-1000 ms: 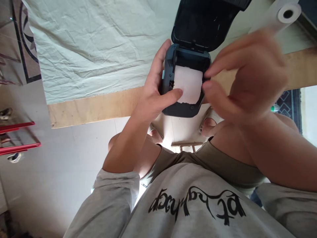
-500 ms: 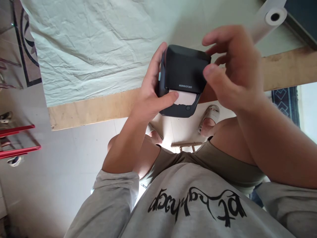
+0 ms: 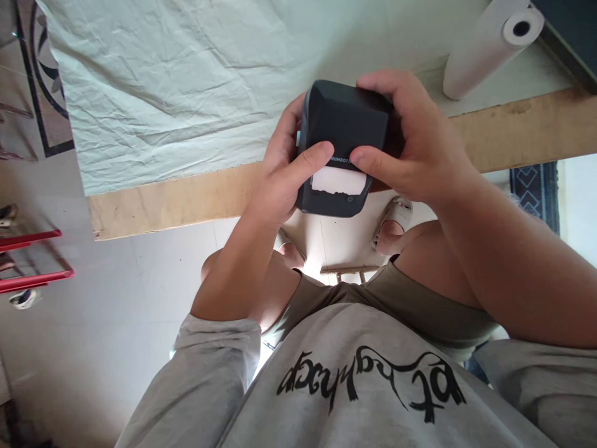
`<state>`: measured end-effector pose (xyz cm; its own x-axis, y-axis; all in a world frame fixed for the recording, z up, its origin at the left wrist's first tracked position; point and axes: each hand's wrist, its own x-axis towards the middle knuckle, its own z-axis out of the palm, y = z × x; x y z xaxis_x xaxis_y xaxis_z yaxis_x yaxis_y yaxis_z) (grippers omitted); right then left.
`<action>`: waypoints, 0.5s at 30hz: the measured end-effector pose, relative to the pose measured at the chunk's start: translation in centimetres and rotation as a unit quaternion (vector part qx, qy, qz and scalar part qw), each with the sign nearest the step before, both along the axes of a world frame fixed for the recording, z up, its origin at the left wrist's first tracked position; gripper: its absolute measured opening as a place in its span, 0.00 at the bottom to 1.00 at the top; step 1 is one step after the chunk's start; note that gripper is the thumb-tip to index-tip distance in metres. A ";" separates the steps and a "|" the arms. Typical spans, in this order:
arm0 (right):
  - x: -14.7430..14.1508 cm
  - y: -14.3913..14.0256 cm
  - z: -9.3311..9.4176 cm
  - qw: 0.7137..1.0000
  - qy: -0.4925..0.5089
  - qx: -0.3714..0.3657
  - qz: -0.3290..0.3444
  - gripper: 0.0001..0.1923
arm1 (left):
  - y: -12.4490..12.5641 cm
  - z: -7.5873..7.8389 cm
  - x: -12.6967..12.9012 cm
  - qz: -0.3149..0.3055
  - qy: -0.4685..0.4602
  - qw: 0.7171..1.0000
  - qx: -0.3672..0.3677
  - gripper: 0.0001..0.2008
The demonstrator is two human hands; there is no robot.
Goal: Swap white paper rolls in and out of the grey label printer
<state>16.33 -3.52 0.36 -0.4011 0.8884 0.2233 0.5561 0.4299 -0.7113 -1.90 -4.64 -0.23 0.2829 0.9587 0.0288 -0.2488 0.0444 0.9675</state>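
Head view: left grip (image 3: 282,175) and right grip (image 3: 423,148) curl around a printer (image 3: 347,118).

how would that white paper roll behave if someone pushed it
The white paper roll looks tall and narrow, apparently standing on end, so it may tip. Its round sides suggest it could then roll.

Roll (image 3: 480,59) on tbl cloth (image 3: 186,93), R of printer (image 3: 349,118).
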 end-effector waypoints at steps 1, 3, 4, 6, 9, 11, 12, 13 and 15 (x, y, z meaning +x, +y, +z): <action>0.0 0.0 -0.1 1.000 0.005 0.003 0.002 0.30 | 0.1 -0.1 0.0 -0.001 -0.003 1.000 0.002 0.20; -0.1 0.0 -0.2 1.000 0.011 0.006 0.004 0.30 | 0.3 -0.3 -0.1 -0.006 -0.009 1.000 0.002 0.18; -0.1 -0.1 -0.2 1.000 0.012 0.007 0.004 0.30 | 0.4 -0.3 -0.1 -0.010 -0.011 1.000 0.001 0.17; -0.2 -0.1 0.0 1.000 0.014 0.013 0.005 0.29 | 0.6 -0.4 -0.2 -0.016 -0.013 1.000 -0.001 0.16; -0.1 -0.3 0.3 1.000 0.023 0.010 0.015 0.25 | 0.7 -0.4 -0.3 -0.012 -0.017 1.000 0.002 0.19; 0.2 -0.5 0.7 1.000 0.030 0.003 0.006 0.21 | 0.6 -0.2 -0.1 -0.006 -0.022 1.000 -0.002 0.19; 0.3 -0.6 0.9 0.999 0.034 0.004 -0.005 0.19 | 0.5 -0.1 0.0 -0.006 -0.023 1.000 -0.006 0.18; 0.5 -0.9 1.1 0.999 0.043 0.013 -0.020 0.18 | 0.4 0.1 0.2 -0.005 -0.024 1.000 -0.008 0.17; 0.7 -1.4 1.5 0.996 0.072 0.038 -0.045 0.17 | 0.1 0.5 0.6 -0.002 -0.029 1.000 -0.008 0.14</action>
<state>17.01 -4.92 1.91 -0.2798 0.8976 0.3407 0.4893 0.4387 -0.7538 -1.30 -4.55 0.29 0.2856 0.9579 0.0301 -0.3035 0.0606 0.9509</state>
